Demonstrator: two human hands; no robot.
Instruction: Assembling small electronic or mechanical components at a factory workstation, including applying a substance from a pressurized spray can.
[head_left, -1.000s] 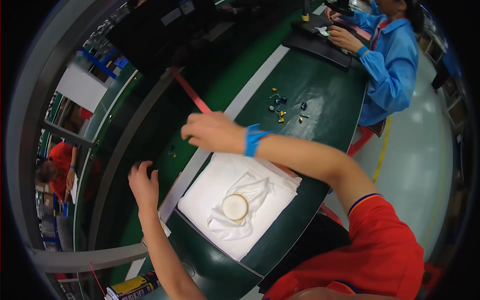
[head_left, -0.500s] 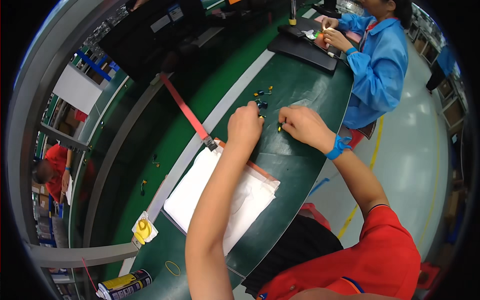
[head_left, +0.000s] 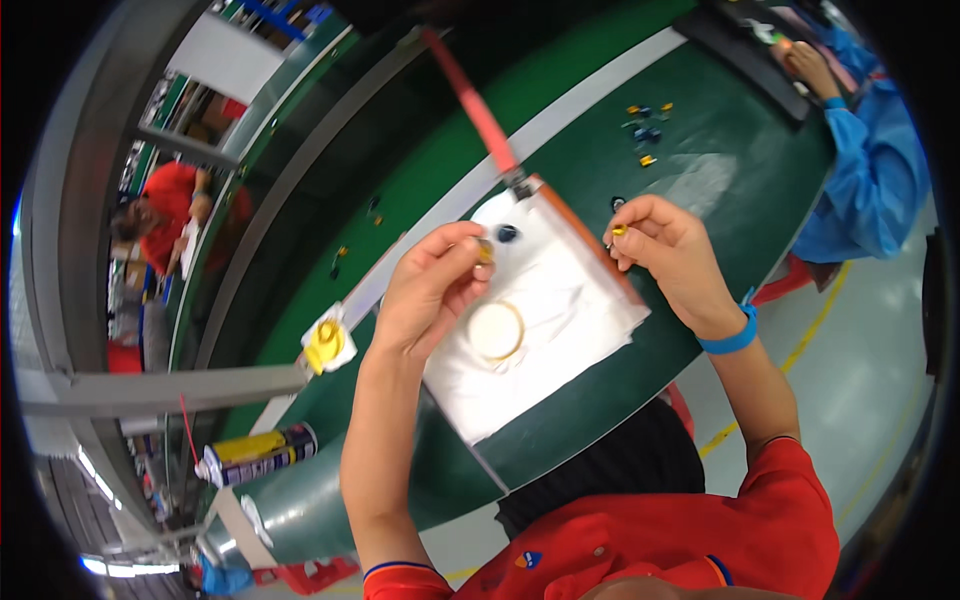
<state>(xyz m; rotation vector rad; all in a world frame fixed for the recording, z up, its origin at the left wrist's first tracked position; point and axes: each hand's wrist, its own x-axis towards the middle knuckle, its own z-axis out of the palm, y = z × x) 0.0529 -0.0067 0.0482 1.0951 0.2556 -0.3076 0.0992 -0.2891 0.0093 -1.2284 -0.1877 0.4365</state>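
My left hand (head_left: 425,290) is closed in a pinch over a white sheet stack (head_left: 570,350). A small gold-yellow part (head_left: 485,250) shows at its fingertips, and a dark round piece (head_left: 507,233) appears just beside them; whether the two are joined I cannot tell. To the right, beyond the stack's edge, my right hand (head_left: 675,260) pinches a small yellow-ended part (head_left: 620,230). A dark round end (head_left: 617,204) shows above those fingers. Several similar small dark parts with yellow ends (head_left: 648,133) lie farther off on the green table (head_left: 580,160). A thin tan ring (head_left: 521,330) rests on the sheets.
A red strap (head_left: 470,95) runs to a clip at the stack's corner. At left are a yellow item on white (head_left: 326,345) and a spray can (head_left: 260,455) by a metal frame (head_left: 160,393). A co-worker in blue (head_left: 860,180) sits at the far right.
Both hands have come back from the far small parts, the left to above the white sheets and the right beside them. The view has shifted too, uncovering the tan ring.
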